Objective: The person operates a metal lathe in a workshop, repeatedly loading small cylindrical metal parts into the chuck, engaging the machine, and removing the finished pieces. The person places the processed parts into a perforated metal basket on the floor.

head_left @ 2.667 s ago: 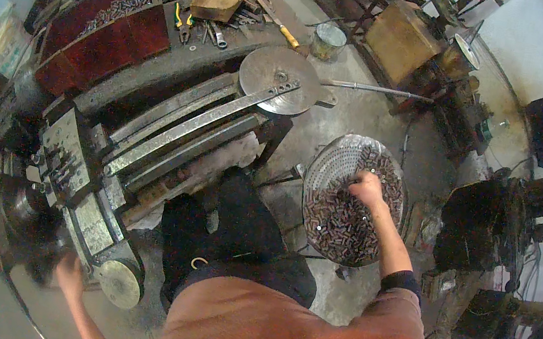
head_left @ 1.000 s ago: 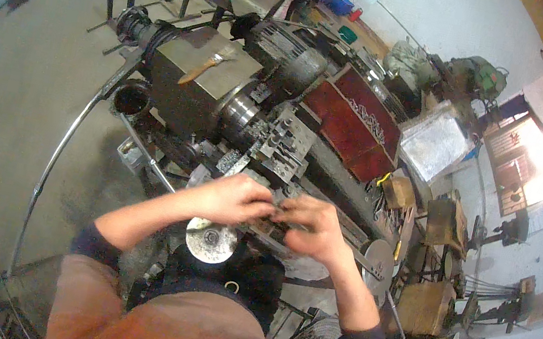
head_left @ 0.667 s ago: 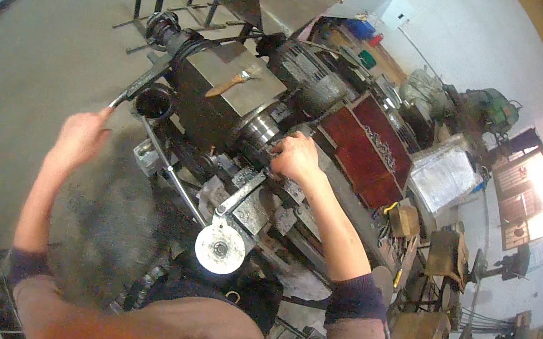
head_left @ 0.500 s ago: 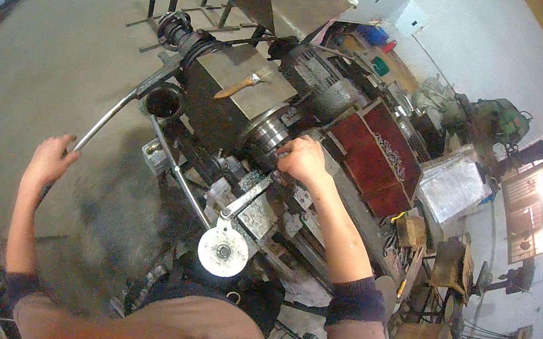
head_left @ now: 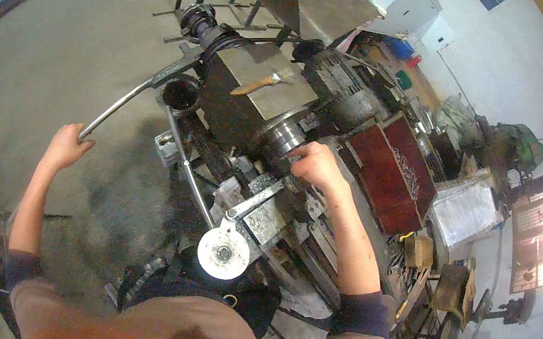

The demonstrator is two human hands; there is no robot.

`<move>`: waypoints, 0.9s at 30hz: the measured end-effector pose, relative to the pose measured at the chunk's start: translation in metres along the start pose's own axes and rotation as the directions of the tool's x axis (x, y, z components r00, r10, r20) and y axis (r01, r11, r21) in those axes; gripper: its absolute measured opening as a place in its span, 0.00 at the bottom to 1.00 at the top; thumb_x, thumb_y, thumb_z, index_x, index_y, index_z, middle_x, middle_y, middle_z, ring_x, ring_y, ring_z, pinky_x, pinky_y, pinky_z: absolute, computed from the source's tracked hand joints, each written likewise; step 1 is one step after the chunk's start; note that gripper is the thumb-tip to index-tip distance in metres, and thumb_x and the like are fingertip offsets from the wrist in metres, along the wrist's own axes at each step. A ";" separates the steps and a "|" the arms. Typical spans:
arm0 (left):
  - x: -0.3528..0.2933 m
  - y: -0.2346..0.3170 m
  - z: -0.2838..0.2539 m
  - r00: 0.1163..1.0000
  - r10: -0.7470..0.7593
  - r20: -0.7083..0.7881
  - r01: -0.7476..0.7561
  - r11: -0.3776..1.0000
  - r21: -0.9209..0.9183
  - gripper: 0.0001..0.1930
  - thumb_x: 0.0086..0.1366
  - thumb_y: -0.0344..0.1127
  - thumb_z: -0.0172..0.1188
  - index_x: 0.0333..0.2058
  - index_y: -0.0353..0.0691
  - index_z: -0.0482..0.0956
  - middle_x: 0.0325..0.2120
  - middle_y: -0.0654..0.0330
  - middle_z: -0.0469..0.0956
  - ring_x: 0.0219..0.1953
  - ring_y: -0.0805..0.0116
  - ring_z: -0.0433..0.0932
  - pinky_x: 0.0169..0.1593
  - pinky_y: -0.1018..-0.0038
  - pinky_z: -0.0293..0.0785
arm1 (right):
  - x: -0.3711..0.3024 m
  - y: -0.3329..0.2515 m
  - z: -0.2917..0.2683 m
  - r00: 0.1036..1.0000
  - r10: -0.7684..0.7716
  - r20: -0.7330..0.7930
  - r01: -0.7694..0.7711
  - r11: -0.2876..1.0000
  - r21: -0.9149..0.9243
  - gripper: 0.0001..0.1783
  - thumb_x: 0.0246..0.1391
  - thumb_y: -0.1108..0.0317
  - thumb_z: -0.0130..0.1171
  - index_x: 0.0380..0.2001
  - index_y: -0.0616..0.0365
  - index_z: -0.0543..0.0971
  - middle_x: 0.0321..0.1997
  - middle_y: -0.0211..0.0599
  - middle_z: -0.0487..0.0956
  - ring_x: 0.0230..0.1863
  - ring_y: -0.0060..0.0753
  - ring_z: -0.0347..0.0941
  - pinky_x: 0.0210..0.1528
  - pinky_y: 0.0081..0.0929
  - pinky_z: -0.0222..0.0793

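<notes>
My left hand [head_left: 68,147] is closed around the lower end of a long metal lever [head_left: 116,110], which slants up to the left end of a lathe-like machine. My right hand [head_left: 318,167] is at the front of the bright round metal chuck [head_left: 287,136], fingers bent together. Whatever they pinch is hidden behind them. Above the chuck, a paintbrush [head_left: 256,85] with a wooden handle lies on the machine's flat top cover [head_left: 290,104]. Close to my body is a white round disc [head_left: 224,253], with a metal arm [head_left: 256,199] leading from it toward the chuck.
Behind the chuck stands an electric motor [head_left: 353,100]. To its right is a dark red tray [head_left: 381,163] holding metal shavings, beside a silvery box [head_left: 464,207]. Tools and a wooden block [head_left: 419,252] lie farther right. Concrete floor [head_left: 114,33] stretches out on the left.
The whole view has shifted, so the machine sits farther right and lower. My left hand and the lever end have swung a little upward, its fingers now wrapped tighter. My right hand stays at the chuck.
</notes>
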State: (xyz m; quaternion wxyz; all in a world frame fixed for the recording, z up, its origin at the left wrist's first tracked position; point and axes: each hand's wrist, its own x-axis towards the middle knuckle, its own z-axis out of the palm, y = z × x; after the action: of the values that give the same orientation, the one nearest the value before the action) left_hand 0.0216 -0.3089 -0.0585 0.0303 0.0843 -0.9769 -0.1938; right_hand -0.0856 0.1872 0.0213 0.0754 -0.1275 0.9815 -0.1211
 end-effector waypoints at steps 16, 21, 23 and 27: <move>0.163 -0.146 -0.028 0.896 0.400 -0.192 -0.189 0.736 0.650 0.08 0.46 0.27 0.55 0.27 0.38 0.67 0.16 0.52 0.72 0.24 0.51 0.74 0.29 0.61 0.67 | 0.014 0.001 -0.003 0.996 0.049 0.076 -0.060 0.988 0.139 0.13 0.32 0.67 0.57 0.22 0.66 0.79 0.19 0.53 0.75 0.20 0.43 0.74 0.29 0.36 0.70; 0.183 -0.156 -0.024 0.882 0.414 -0.224 -0.188 0.746 0.639 0.08 0.46 0.28 0.57 0.27 0.37 0.69 0.19 0.52 0.74 0.25 0.53 0.74 0.30 0.60 0.69 | 0.016 0.005 0.001 0.996 0.087 0.027 -0.089 0.994 0.063 0.13 0.31 0.67 0.56 0.23 0.64 0.80 0.21 0.54 0.75 0.23 0.47 0.75 0.30 0.36 0.70; 0.182 -0.146 -0.030 0.940 0.256 -0.225 -0.066 0.785 0.616 0.08 0.46 0.28 0.57 0.27 0.37 0.70 0.20 0.52 0.74 0.27 0.53 0.75 0.32 0.60 0.70 | 0.017 -0.003 -0.007 0.995 0.089 0.054 -0.090 0.996 0.016 0.13 0.30 0.66 0.56 0.24 0.62 0.80 0.22 0.54 0.76 0.24 0.48 0.75 0.31 0.37 0.71; 0.176 -0.086 -0.004 0.884 0.180 -0.432 -0.101 0.974 0.201 0.13 0.50 0.31 0.59 0.37 0.40 0.76 0.29 0.53 0.77 0.37 0.55 0.76 0.39 0.64 0.72 | 0.002 -0.004 -0.002 0.995 0.018 -0.099 -0.019 1.000 -0.012 0.16 0.29 0.65 0.57 0.26 0.59 0.81 0.25 0.49 0.78 0.30 0.48 0.75 0.36 0.37 0.71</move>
State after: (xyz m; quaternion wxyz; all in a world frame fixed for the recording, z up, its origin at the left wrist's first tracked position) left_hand -0.1381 -0.4196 -0.0833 0.2607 0.0576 -0.9603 -0.0811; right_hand -0.0868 0.1837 0.0244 0.0272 -0.1125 0.9860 -0.1204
